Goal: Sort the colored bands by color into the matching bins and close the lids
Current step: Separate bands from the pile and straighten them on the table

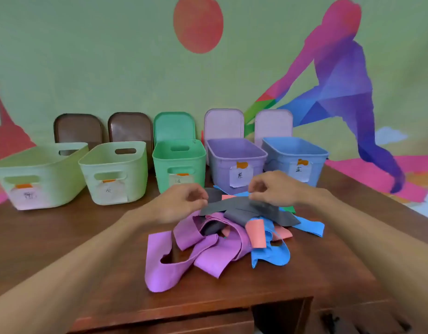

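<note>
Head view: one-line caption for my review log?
The left hand and right hand pinch a gray band atop a mixed pile of bands, five open bins behind on the table.

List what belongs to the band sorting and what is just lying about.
Job: purple bands, grey bands, blue bands, salmon bands, green band; left pale green bin, right pale green bin, green bin, purple bin, blue bin; brown lids, green lid, pink lids; left hand, right hand.
Just there: wooden table, wall mural.
</note>
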The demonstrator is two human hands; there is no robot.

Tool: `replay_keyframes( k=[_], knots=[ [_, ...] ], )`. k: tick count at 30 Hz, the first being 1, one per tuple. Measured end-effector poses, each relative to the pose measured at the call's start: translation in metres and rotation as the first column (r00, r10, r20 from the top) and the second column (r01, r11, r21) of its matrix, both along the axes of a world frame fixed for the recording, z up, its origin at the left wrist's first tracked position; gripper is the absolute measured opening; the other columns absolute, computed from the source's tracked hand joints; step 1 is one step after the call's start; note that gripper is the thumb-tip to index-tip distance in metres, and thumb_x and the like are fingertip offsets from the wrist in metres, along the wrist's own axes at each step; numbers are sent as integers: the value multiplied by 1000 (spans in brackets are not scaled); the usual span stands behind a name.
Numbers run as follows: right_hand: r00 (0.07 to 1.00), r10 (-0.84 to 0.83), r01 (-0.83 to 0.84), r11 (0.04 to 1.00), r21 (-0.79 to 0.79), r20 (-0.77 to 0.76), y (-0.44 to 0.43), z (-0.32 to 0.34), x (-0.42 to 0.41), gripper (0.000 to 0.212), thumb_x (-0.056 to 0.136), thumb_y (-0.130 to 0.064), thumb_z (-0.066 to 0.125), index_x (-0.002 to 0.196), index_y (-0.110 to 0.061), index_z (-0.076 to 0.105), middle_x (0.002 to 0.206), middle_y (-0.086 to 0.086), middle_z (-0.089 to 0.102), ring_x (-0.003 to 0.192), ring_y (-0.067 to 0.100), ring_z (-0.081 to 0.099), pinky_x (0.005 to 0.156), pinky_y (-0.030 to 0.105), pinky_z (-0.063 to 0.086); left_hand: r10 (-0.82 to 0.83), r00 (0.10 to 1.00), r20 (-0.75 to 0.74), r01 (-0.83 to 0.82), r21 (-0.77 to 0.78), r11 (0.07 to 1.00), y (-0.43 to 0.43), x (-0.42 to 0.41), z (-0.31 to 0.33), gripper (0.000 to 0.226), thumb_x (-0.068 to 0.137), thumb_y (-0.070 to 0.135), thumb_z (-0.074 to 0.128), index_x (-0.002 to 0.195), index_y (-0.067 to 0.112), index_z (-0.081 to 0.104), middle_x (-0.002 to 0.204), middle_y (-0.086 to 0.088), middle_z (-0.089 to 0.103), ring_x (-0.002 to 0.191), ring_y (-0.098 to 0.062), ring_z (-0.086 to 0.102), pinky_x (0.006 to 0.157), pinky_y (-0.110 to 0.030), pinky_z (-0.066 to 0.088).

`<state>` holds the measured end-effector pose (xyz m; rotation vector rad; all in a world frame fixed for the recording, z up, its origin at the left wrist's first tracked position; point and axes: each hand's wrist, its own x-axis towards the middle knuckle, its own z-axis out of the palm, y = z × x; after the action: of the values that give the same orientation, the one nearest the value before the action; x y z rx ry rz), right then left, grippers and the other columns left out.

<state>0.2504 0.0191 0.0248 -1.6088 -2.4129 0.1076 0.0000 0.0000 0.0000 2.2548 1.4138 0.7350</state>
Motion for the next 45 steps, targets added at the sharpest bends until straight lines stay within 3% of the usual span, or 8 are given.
replay_keyframes(
  k=[11, 16, 20, 24, 30, 37, 42, 45],
  knots=[
    [998, 19, -19, 1000, 3, 55, 32, -25, -11, 35, 86, -44, 63, 110, -18, 63, 94, -2, 56, 93, 16, 53, 82, 26, 41, 115, 986, -120, -127, -95, 987, 54, 9, -33, 34, 97, 22, 45, 128, 14, 55, 131, -3, 58, 118, -18, 53, 101, -26, 39],
    [997, 75, -74, 997, -35, 14, 43, -29, -6, 43, 79, -41, 73, 114, -18, 61, 94, -3, 58, 81, 11, 50, 71, 20, 37, 100, 974, -203, -124, -110, 986, 78, 19, -48, 34, 88, 24, 61, 121, 19, 58, 111, -2, 66, 105, -24, 60, 95, -35, 45],
    [992, 89, -93, 995, -40, -92, 51, -26, -2, 32, 78, -29, 76, 107, -20, 66, 75, -16, 54, 63, -1, 47, 61, 8, 36, 113, 994, 5, -113, -61, 992, 90, 20, -36, 26, 77, 7, 73, 99, 18, 65, 72, 5, 58, 70, -16, 56, 64, -23, 43],
    [978, 83, -95, 994, -53, -190, 56, -25, -1, 20, 79, -29, 75, 97, -25, 69, 74, -16, 58, 64, 0, 51, 61, 9, 38, 119, 935, 334, -87, -110, 990, 87, 24, -4, 29, 79, -6, 67, 98, 15, 62, 77, -2, 54, 63, -14, 53, 58, -20, 47],
    [848, 102, -105, 994, 24, -519, 56, -7, -18, 23, 90, -28, 62, 111, -21, 67, 107, -10, 66, 94, 8, 61, 85, 20, 44, 56, 819, 571, -21, -68, 997, 66, 41, 52, 34, 76, -7, 70, 104, 12, 65, 82, -6, 57, 71, -13, 57, 61, -22, 49],
    [651, 157, -31, 983, 181, -743, 51, 39, -43, 5, 86, -16, 68, 83, -19, 71, 83, -5, 70, 71, 1, 57, 66, 13, 43, 33, 633, 774, -112, 49, 992, 53, 35, 88, 31, 79, 0, 72, 107, 10, 64, 84, -5, 67, 67, -4, 64, 60, -14, 51],
    [530, 160, 67, 971, 229, -833, 62, 62, -67, 12, 84, -13, 70, 80, -24, 69, 76, -10, 68, 70, 1, 59, 68, 16, 48, 115, 351, 929, 13, -127, 992, 58, 19, 78, 23, 92, 22, 58, 111, 9, 55, 102, -10, 60, 91, -22, 63, 89, -37, 51],
    [448, 142, 109, 971, 212, -883, 73, 70, -84, 10, 83, -12, 70, 75, -17, 71, 76, 0, 71, 74, 9, 61, 76, 33, 52, 155, 467, 871, 94, -223, 970, 64, 9, 58, 25, 88, 21, 60, 111, 13, 55, 111, -11, 61, 99, -22, 62, 93, -38, 48]
  ],
)
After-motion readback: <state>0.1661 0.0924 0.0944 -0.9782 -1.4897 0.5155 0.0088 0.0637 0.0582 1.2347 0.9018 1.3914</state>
